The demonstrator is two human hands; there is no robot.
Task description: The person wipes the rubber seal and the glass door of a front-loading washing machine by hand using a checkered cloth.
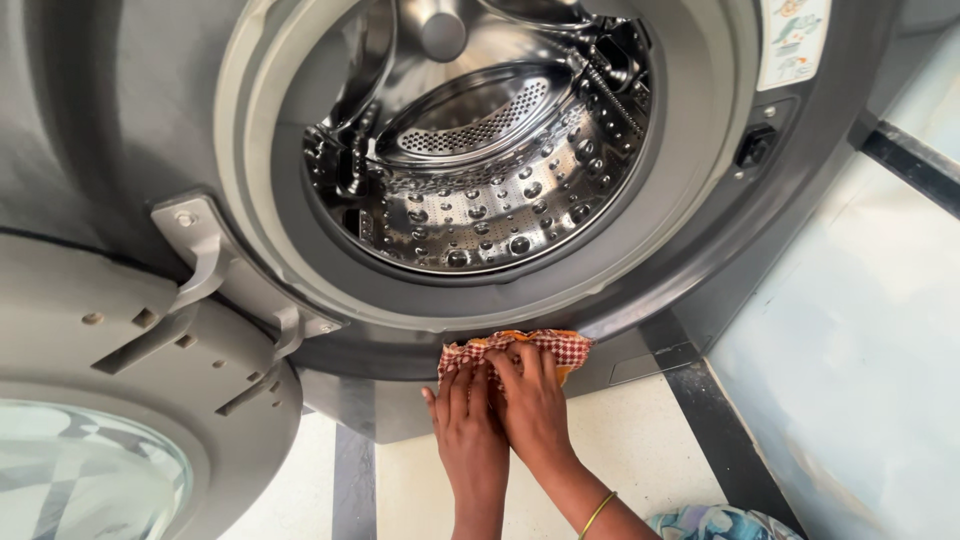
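Where the grey front of the washing machine [640,300] curves under the round opening, one red-and-white checked cloth [540,347] is pressed flat against the panel, just below the lower lip of the door frame. Two hands hold it there side by side, both reaching up from the bottom of the view: the left hand [462,405] lies with its fingers [455,385] straight and close together, spread on the lower left part of the cloth, and the right hand [535,400], partly crossing over its neighbour, has its fingers likewise flat and extended on the cloth, neither hand pinching or clutching it. Laid that way, the palms seem to bear the cloth against the metal so that it stays in contact with the surface instead of hanging loose. One thin gold bangle [597,513] circles the right wrist. Above the cloth, the steel drum [480,190] stands bare, its wall dotted with small holes, and one raised paddle with a perforated face shows inside. To the left, the single door [140,400] is swung wide on its hinge [215,280], its glass window near the lower corner. One dark latch socket [755,147] sits at the right of the opening. Below, the pale floor [620,440] carries dark stripes, and one patterned bit of fabric [720,524] shows at the bottom edge.
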